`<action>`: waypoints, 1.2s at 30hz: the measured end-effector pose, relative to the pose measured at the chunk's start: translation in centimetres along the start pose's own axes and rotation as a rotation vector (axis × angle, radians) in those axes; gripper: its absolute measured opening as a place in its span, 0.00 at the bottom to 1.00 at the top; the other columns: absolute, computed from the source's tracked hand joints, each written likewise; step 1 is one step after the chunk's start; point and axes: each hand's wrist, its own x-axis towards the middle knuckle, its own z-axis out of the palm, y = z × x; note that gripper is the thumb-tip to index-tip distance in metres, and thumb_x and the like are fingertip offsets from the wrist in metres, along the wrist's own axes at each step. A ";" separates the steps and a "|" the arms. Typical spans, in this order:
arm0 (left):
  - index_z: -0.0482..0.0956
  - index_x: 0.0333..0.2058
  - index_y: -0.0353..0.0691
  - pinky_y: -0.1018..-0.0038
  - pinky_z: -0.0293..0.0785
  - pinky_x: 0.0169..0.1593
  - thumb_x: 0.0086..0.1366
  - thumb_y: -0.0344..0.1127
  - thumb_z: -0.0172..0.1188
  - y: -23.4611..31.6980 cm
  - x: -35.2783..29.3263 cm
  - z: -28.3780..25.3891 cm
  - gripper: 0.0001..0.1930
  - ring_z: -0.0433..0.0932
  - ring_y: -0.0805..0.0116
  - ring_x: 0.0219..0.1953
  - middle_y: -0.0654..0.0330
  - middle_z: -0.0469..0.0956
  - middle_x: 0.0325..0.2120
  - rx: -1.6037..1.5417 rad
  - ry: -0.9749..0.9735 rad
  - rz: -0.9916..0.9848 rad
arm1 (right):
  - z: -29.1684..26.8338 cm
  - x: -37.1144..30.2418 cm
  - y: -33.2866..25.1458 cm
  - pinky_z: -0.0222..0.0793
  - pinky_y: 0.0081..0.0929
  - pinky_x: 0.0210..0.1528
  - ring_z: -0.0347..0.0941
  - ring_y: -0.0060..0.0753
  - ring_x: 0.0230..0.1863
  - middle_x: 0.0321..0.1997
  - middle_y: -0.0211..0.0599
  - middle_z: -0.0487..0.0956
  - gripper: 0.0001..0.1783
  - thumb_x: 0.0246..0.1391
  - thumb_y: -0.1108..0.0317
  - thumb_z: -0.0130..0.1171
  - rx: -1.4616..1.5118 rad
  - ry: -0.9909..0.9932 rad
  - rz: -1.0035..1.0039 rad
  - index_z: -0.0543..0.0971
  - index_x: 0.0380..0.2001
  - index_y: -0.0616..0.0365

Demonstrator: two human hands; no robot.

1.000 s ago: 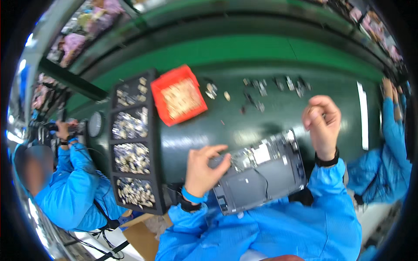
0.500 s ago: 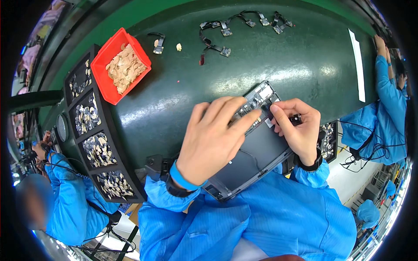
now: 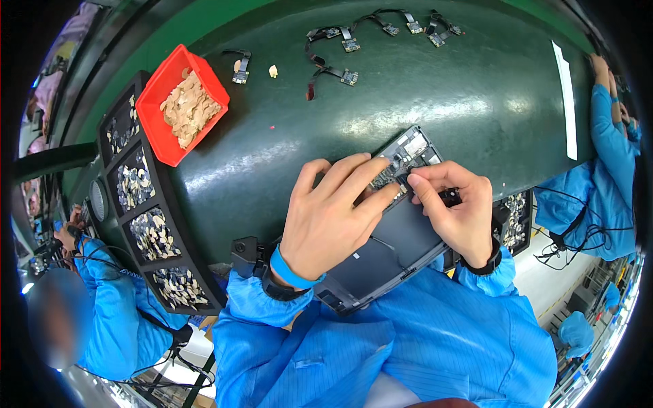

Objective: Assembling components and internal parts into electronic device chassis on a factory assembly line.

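A dark, flat, tablet-like device (image 3: 401, 251) lies tilted in front of me, its far end showing an exposed circuit board (image 3: 413, 145). My left hand (image 3: 333, 207) rests over the board with fingers spread, index fingertip touching it near its middle. Thumb and index finger of my right hand (image 3: 459, 207) are pinched together at the board's right side. Between them is a small black part (image 3: 449, 197), partly hidden by the fingers; its exact kind cannot be made out. A thin black cable (image 3: 386, 241) runs across the device's casing.
A red bin (image 3: 155, 129) of beige pieces stands at far left, beside a black compartment tray (image 3: 192, 255) of small parts. Several small boards with black flex cables (image 3: 349, 77) lie at the back. A white strip (image 3: 566, 102) lies right. Co-workers in blue sit on both sides.
My right hand has shifted slightly left and down along the board, still pinching the black part. My left hand's fingers have moved a little over the board.
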 end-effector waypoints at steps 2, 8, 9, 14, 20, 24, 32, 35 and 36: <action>0.88 0.40 0.52 0.64 0.69 0.51 0.52 0.29 0.67 -0.2 -0.3 0.2 0.15 0.80 0.65 0.53 0.67 0.81 0.52 -0.008 0.034 0.002 | 0.2 0.0 -0.2 0.74 0.18 0.29 0.84 0.21 0.28 0.25 0.38 0.86 0.04 0.58 0.74 0.67 -0.040 0.008 -0.016 0.85 0.34 0.63; 0.89 0.37 0.51 0.67 0.70 0.47 0.52 0.26 0.66 -0.3 -0.3 0.5 0.14 0.81 0.66 0.50 0.68 0.83 0.49 -0.055 0.082 -0.016 | 0.4 0.1 -0.3 0.76 0.20 0.30 0.85 0.23 0.28 0.24 0.39 0.86 0.04 0.57 0.73 0.68 -0.106 0.002 -0.051 0.85 0.33 0.63; 0.89 0.37 0.51 0.68 0.71 0.46 0.52 0.27 0.66 -0.3 -0.4 0.5 0.14 0.81 0.67 0.50 0.68 0.83 0.50 -0.062 0.085 -0.017 | 0.4 0.1 -0.3 0.76 0.20 0.30 0.85 0.24 0.28 0.24 0.39 0.86 0.04 0.57 0.74 0.68 -0.118 0.004 -0.067 0.85 0.33 0.64; 0.89 0.38 0.51 0.69 0.71 0.45 0.50 0.27 0.67 -0.4 -0.7 0.6 0.15 0.81 0.67 0.50 0.67 0.83 0.50 -0.085 0.084 -0.017 | 0.5 -0.1 -0.2 0.76 0.20 0.30 0.85 0.24 0.28 0.24 0.39 0.86 0.04 0.57 0.74 0.67 -0.130 0.007 -0.079 0.85 0.32 0.64; 0.89 0.38 0.51 0.70 0.71 0.45 0.49 0.28 0.66 -0.3 -0.9 0.8 0.16 0.81 0.67 0.50 0.67 0.83 0.51 -0.089 0.091 -0.018 | 0.4 -0.3 0.0 0.75 0.20 0.30 0.85 0.24 0.28 0.24 0.40 0.85 0.04 0.56 0.74 0.68 -0.148 -0.003 -0.060 0.85 0.32 0.64; 0.89 0.39 0.51 0.70 0.70 0.44 0.48 0.28 0.66 -0.6 -0.4 0.8 0.17 0.81 0.67 0.50 0.67 0.82 0.52 -0.093 0.085 -0.011 | 0.3 0.2 -0.2 0.75 0.20 0.30 0.84 0.24 0.27 0.24 0.40 0.85 0.04 0.56 0.74 0.68 -0.170 -0.013 -0.076 0.85 0.32 0.64; 0.89 0.38 0.52 0.68 0.72 0.39 0.49 0.33 0.66 -0.5 -0.8 -0.1 0.15 0.81 0.66 0.49 0.64 0.83 0.49 -0.012 0.133 -0.002 | 0.2 1.0 -1.3 0.75 0.22 0.30 0.82 0.24 0.25 0.22 0.38 0.84 0.03 0.57 0.76 0.67 -0.148 -0.133 -0.096 0.84 0.31 0.65; 0.88 0.41 0.53 0.68 0.72 0.41 0.52 0.36 0.63 -0.5 -1.4 0.8 0.16 0.79 0.65 0.48 0.63 0.81 0.51 0.043 0.123 0.042 | 0.2 0.5 -0.9 0.75 0.23 0.29 0.81 0.24 0.24 0.21 0.39 0.84 0.02 0.57 0.78 0.65 -0.156 -0.121 -0.078 0.84 0.31 0.66; 0.87 0.43 0.53 0.68 0.72 0.42 0.53 0.37 0.62 -0.3 -1.4 1.2 0.17 0.79 0.64 0.48 0.62 0.80 0.52 0.067 0.123 0.055 | 0.1 0.3 -0.4 0.74 0.23 0.28 0.80 0.23 0.23 0.21 0.40 0.83 0.03 0.58 0.78 0.64 -0.145 -0.103 -0.082 0.83 0.31 0.68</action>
